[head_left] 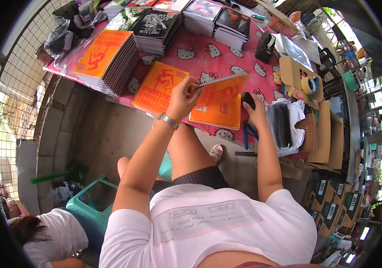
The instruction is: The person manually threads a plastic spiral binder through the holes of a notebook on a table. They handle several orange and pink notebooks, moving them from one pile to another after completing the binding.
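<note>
White cloth of the wearer's shirt (217,219) lies nearest the camera, across the bottom. At far left, another person in a white top (59,232) sits low, just beside a turquoise chair (86,205). Above, on the counter (191,42) with its pink patterned cover, stands a tall stack of orange spiral notebooks (106,53), and right behind it a stack with black covers (157,22). Next comes an orange notebook (160,87) lying flat near the front edge. Over its right side, the left hand (184,96) pinches the coil end of a tilted orange spiral notebook (225,89), raised above another orange booklet (217,115) on the counter. Just right of it, the right hand (257,112) is closed around a small dark object (248,100), its kind unclear. Blue-handled pliers (246,134) lie beneath that hand; farther right come black coils (282,125) on white wrapping and an open cardboard box (296,73) with a tape roll (308,85).
</note>
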A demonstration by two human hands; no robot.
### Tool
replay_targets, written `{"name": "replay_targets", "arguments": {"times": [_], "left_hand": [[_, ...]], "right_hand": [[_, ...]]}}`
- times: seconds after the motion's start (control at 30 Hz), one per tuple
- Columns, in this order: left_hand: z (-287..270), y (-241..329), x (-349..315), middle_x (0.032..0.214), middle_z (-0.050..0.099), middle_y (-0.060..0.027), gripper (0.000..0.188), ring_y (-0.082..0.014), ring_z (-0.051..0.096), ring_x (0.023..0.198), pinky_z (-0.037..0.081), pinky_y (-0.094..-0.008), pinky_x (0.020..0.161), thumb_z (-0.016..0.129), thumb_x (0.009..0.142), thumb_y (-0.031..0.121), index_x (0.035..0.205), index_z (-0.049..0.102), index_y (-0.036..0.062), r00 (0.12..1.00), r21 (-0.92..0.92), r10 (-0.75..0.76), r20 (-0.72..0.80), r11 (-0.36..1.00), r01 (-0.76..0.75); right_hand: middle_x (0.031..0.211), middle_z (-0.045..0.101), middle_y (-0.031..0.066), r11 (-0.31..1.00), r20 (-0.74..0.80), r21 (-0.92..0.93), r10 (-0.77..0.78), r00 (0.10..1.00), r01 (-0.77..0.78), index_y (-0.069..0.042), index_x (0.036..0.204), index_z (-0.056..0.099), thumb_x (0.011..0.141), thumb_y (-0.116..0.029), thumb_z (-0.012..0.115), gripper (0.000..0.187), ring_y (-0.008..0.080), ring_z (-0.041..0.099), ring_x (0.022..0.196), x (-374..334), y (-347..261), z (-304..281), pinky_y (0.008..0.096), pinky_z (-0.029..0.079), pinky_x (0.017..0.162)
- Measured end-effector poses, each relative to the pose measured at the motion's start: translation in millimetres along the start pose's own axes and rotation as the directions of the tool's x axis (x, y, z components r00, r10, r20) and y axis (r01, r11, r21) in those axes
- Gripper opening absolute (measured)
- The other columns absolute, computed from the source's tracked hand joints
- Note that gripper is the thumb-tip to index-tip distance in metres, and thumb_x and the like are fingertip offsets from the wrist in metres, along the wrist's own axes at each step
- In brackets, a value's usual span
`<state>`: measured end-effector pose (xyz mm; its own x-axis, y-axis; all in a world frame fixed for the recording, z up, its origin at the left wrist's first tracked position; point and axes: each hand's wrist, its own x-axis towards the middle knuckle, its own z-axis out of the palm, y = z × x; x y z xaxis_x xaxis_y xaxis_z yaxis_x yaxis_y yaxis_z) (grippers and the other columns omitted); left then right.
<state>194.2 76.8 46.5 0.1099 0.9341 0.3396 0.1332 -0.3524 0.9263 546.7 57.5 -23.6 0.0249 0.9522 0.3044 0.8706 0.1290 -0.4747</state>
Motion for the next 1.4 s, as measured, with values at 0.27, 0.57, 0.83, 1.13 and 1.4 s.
{"name": "replay_targets", "arguments": {"times": [0.27, 0.57, 0.83, 1.13, 1.4], "left_hand": [[-0.9, 1.1, -13.1, 0.067, 0.052, -0.0084, 0.024, -0.0127, 0.055, 0.050, 0.045, -0.0306, 0.048, 0.067, 0.097, 0.019, 0.087, 0.053, 0.0013, 0.985, 0.232, 0.101, -0.141, 0.970, -0.066], [-0.9, -4.0, -24.0, 0.079, 0.064, -0.0038, 0.012, -0.0092, 0.061, 0.062, 0.050, -0.0280, 0.050, 0.069, 0.093, 0.010, 0.103, 0.068, 0.0023, 0.983, 0.152, 0.087, -0.162, 0.986, -0.062], [0.3, 13.2, -28.9, 0.088, 0.067, -0.0103, 0.023, -0.0198, 0.068, 0.077, 0.055, -0.0308, 0.071, 0.066, 0.082, -0.006, 0.103, 0.071, 0.0020, 0.982, 0.223, 0.097, -0.162, 0.973, -0.060], [-0.8, 31.2, -30.8, 0.091, 0.068, -0.0090, 0.022, -0.0224, 0.067, 0.075, 0.055, -0.0317, 0.065, 0.071, 0.081, -0.001, 0.102, 0.072, 0.0056, 0.971, 0.163, 0.170, -0.167, 0.976, -0.143], [-59.0, 122.1, 51.5, 0.088, 0.066, -0.0034, 0.012, -0.0267, 0.060, 0.095, 0.048, -0.0414, 0.084, 0.063, 0.082, 0.008, 0.093, 0.067, 0.0083, 0.952, 0.687, 0.289, 0.098, 0.672, -0.275]], "right_hand": [[0.135, 0.056, 0.0227, 0.926, -0.059, -0.370, 0.057, 0.997, -0.074, -0.001, 0.138, 0.052, 0.091, -0.030, 0.070, 0.058, 0.0403, 0.051, 0.124, -135.1, -56.5, 3.8, 0.0487, 0.038, 0.108], [0.117, 0.066, 0.0162, 0.930, -0.173, 0.250, -0.231, 0.957, 0.270, -0.001, 0.123, 0.065, 0.085, -0.019, 0.076, 0.044, 0.0349, 0.060, 0.110, -52.1, -216.0, -24.9, 0.0433, 0.047, 0.095], [0.115, 0.067, 0.0144, 0.932, -0.132, 0.057, -0.348, 0.928, 0.358, -0.001, 0.123, 0.065, 0.085, -0.021, 0.074, 0.044, 0.0331, 0.061, 0.107, -33.9, -240.6, -20.2, 0.0426, 0.047, 0.095], [0.106, 0.072, 0.0098, 0.337, 0.434, 0.837, 0.073, 0.898, -0.432, 0.000, 0.124, 0.064, 0.095, -0.023, 0.067, 0.037, 0.0189, 0.068, 0.096, -54.0, -213.9, -32.6, 0.0344, 0.055, 0.084], [0.106, 0.066, 0.0183, 0.988, 0.037, 0.042, 0.145, 0.989, -0.147, 0.000, 0.114, 0.065, 0.081, -0.016, 0.072, 0.037, 0.0379, 0.062, 0.098, -108.6, -68.5, -42.9, 0.0428, 0.049, 0.091]]}}
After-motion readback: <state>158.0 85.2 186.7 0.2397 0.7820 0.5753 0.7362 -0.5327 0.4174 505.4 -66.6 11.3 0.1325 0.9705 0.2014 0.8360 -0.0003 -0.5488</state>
